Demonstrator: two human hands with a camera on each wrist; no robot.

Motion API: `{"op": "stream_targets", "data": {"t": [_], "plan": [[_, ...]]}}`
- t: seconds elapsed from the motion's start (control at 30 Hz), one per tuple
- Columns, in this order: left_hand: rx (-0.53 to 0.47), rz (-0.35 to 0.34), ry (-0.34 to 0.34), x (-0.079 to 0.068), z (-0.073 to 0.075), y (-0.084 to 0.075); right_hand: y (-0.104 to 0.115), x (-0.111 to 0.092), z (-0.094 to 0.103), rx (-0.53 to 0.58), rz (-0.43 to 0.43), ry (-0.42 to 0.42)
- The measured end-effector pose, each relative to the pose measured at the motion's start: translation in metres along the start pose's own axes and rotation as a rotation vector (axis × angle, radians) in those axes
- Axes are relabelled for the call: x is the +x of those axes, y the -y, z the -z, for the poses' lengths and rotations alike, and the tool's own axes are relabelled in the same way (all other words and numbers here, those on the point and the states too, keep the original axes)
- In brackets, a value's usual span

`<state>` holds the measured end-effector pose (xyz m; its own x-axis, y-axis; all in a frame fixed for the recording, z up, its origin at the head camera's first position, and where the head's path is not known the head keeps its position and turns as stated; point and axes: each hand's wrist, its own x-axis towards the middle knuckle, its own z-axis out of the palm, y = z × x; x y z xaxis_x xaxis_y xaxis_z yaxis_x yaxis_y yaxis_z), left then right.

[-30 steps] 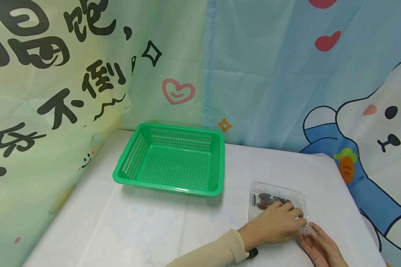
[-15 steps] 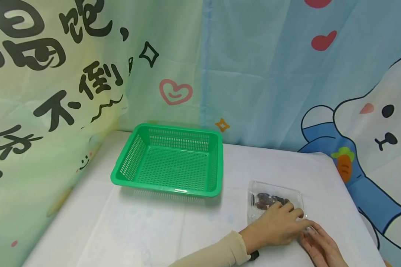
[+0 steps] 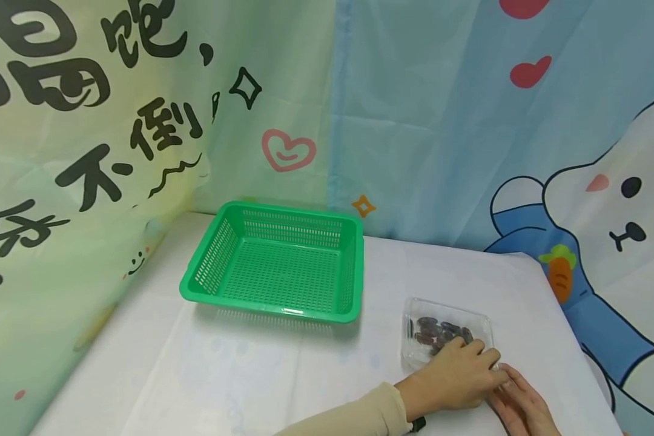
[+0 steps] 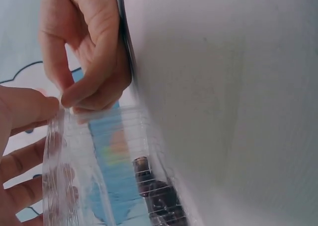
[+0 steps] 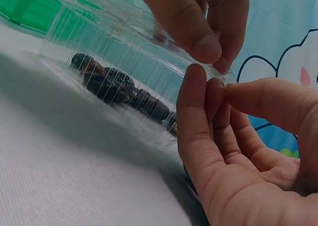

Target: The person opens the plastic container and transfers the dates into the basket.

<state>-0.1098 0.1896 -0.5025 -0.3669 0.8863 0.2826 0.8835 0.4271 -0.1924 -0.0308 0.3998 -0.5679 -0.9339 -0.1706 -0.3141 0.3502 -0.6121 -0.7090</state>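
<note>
green basket (image 3: 283,275) on white surface (image 3: 196,375) | clear box (image 3: 471,318) with dark lumps (image 3: 429,330) inside | left hand (image 3: 460,376), right hand (image 3: 523,402) at its corner

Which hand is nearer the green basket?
Left. The left hand is to the right of the green basket, at the clear box's near side; the right hand is farther right, at the box's corner.

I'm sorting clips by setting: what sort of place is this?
Likely a staged tabletop corner: a white-covered table with cartoon-printed curtains close behind it, and a green basket on top.
</note>
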Motion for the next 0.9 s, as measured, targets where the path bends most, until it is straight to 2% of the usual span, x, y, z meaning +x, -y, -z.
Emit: {"op": "stream_targets", "data": {"t": [0.2, 0.43, 0.67, 0.9], "plan": [[0.043, 0.006, -0.033, 0.000, 0.001, -0.002, 0.000, 0.000, -0.001, -0.027, 0.045, 0.063], [0.028, 0.033, -0.100, -0.002, -0.006, -0.007, 0.001, -0.003, -0.003, -0.050, 0.008, 0.012], [0.033, 0.063, -0.156, -0.003, -0.012, -0.010, 0.001, -0.005, -0.003, -0.028, 0.000, 0.067], [0.035, 0.071, -0.181, -0.002, -0.018, -0.011, 0.004, -0.002, -0.006, -0.019, -0.024, 0.028]]}}
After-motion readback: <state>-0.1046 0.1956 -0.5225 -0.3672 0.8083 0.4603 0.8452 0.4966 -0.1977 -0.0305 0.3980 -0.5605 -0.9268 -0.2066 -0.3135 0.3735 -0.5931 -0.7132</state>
